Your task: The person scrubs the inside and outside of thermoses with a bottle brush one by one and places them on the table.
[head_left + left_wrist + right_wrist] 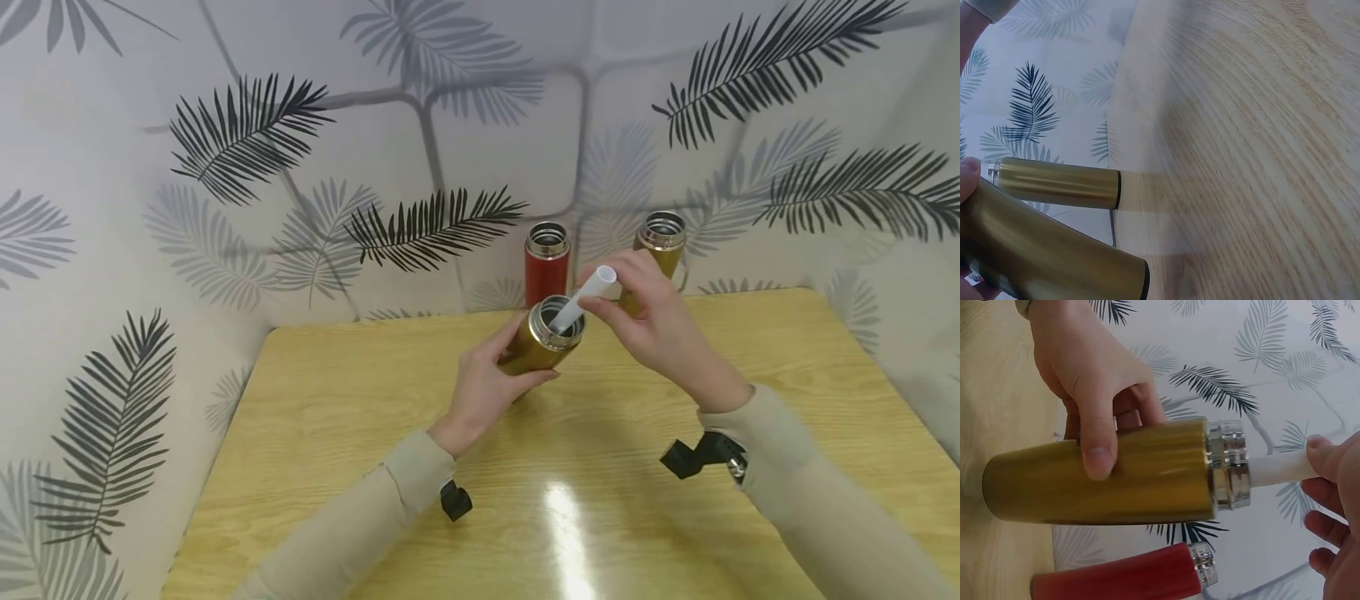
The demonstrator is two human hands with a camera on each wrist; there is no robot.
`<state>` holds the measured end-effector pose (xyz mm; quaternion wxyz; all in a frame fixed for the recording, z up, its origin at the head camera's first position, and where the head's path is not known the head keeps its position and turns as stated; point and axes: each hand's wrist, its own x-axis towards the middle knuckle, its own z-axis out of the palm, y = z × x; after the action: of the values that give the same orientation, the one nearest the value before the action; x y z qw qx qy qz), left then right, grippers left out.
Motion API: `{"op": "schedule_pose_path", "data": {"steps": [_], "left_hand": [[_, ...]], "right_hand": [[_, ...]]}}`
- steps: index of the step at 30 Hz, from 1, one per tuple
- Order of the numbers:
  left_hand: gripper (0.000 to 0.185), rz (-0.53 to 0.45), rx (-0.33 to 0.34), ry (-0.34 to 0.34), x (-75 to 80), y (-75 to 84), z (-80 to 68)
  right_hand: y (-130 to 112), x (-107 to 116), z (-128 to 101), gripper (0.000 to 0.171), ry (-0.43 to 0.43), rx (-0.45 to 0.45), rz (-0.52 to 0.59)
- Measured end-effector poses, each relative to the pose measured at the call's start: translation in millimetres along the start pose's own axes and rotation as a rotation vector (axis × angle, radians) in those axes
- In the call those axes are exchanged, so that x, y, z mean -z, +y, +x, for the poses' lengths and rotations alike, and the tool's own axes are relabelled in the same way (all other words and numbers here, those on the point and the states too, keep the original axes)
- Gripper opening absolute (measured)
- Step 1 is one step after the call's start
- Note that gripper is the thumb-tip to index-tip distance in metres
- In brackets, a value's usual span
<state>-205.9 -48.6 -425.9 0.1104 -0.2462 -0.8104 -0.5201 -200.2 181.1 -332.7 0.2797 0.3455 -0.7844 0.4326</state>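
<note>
Left hand (483,387) wrapped round tilted gold flask (542,337) above table (337,417); right hand (652,321) pinching white tube (587,298) poking into its mouth; could jam or slip if angled off

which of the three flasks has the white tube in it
The gold flask gripped in the left hand, tilted. The red flask and the other gold flask stand behind, untouched.

– Bright, even light from above; there's a white glare streak on the table (567,533) near the person.

– Shadows are soft, grey bars on the far wall (450,150). The head view bends at its edges.

– Left wrist view looks smeared, perhaps motion blur. The gold flask (1104,472) is sharp.
</note>
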Motion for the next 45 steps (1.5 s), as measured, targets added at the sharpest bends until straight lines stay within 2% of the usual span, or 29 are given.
{"op": "schedule_pose_path", "data": {"steps": [2,6,10,17,20,27,34,45], "left_hand": [[0.082,-0.002,0.004,-0.007,1.3,-1.0,-0.7],[0.083,0.009,0.018,-0.021,4.2,-4.5,-2.7],[0.085,0.039,0.024,-0.031,6.5,-6.6,-4.0],[0.082,0.062,0.084,-0.064,7.3,-6.6,-5.5],[0.081,0.056,0.075,-0.076,6.8,-5.4,-5.5],[0.078,0.05,0.046,-0.07,4.6,-2.3,-3.4],[0.077,0.072,-0.002,-0.064,2.3,0.3,-2.9],[0.08,0.084,0.022,-0.074,2.2,-1.3,-2.0]], "right_hand": [[-1,3,-1,0.022,0.014,-0.006,0.006],[-7,9,0,0.023,0.022,-0.029,0.077],[-12,16,3,0.017,0.036,-0.033,0.136],[-12,25,6,0.02,0.102,-0.037,0.09],[-8,21,3,0.02,0.097,-0.033,0.073],[-1,5,-9,0.019,0.026,0.018,0.026],[4,-8,-19,0.027,0.018,0.022,-0.011],[-1,1,-20,0.035,0.0,-0.004,-0.009]]}}
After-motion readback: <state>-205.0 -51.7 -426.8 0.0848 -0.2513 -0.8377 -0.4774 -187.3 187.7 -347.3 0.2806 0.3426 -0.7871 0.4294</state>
